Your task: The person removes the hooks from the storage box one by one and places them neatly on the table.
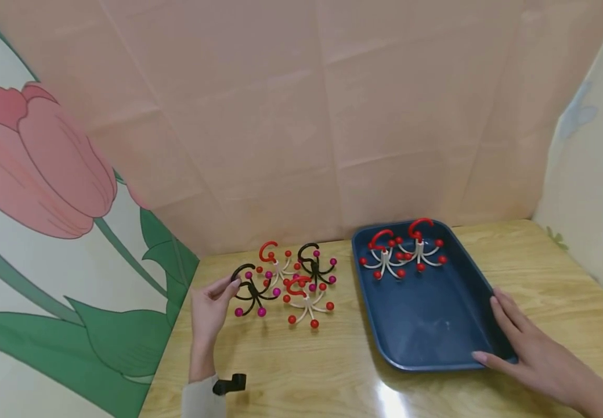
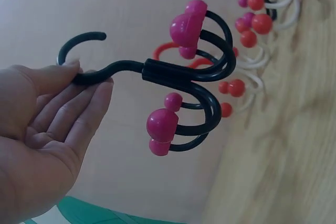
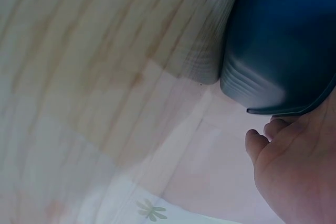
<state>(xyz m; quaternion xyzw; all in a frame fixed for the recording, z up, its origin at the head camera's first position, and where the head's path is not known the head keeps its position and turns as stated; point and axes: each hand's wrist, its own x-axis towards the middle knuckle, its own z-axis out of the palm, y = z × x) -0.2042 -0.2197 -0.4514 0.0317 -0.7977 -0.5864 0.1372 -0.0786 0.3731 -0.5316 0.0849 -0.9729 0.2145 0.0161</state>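
My left hand (image 1: 213, 309) pinches the curved top of a black hook hanger (image 1: 253, 293) between thumb and fingers. In the left wrist view this black hook hanger (image 2: 168, 72) has several upturned arms tipped with magenta balls. Beside it are a second black hanger (image 1: 314, 267) and two white ones with red hooks and red balls, a nearer hanger (image 1: 307, 305) and a farther hanger (image 1: 278, 269). My right hand (image 1: 536, 354) holds the near right corner of a blue tray (image 1: 432, 325), thumb over the rim, fingers along the right side.
Two white-and-red hangers, a left one (image 1: 385, 258) and a right one (image 1: 421, 249), stand at the far end inside the tray. A beige cloth (image 1: 301, 128) rises behind the wooden table (image 1: 311, 371). Tulip-printed panels (image 1: 61, 162) border the left.
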